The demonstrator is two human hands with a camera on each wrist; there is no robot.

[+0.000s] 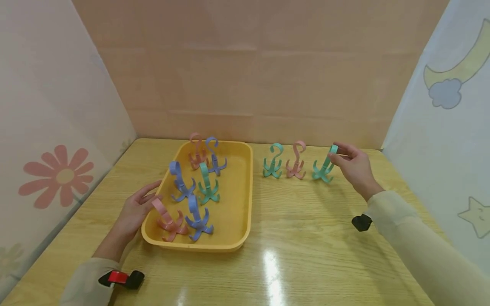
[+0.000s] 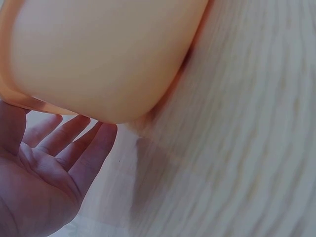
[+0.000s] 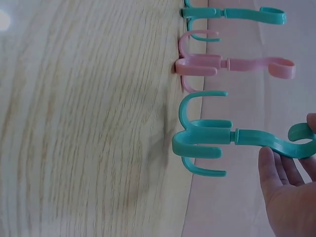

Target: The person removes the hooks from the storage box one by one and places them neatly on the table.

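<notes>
In the head view, my right hand (image 1: pixel 354 168) pinches the curved top of a teal multi-prong hook hanger (image 1: pixel 323 170); its prongs are at the tabletop, and whether they bear on it I cannot tell. The right wrist view shows the fingers around that curve of the teal hanger (image 3: pixel 207 140). To its left stand a pink hanger (image 1: pixel 295 163) and another teal hanger (image 1: pixel 273 163). My left hand (image 1: pixel 134 210) holds the left rim of a yellow tray (image 1: pixel 241 212), thumb at the rim and fingertips against the outer wall (image 2: pixel 108 64). Several pink, blue and teal hangers stand inside the tray, including a blue one (image 1: pixel 199 223).
The wooden table (image 1: pixel 306 246) ends at a peach backdrop (image 1: pixel 252 76) behind the tray and hangers. White printed panels (image 1: pixel 57 97) flank it on both sides. Inside the tray, the hangers stand toward the left, with bare floor along its right.
</notes>
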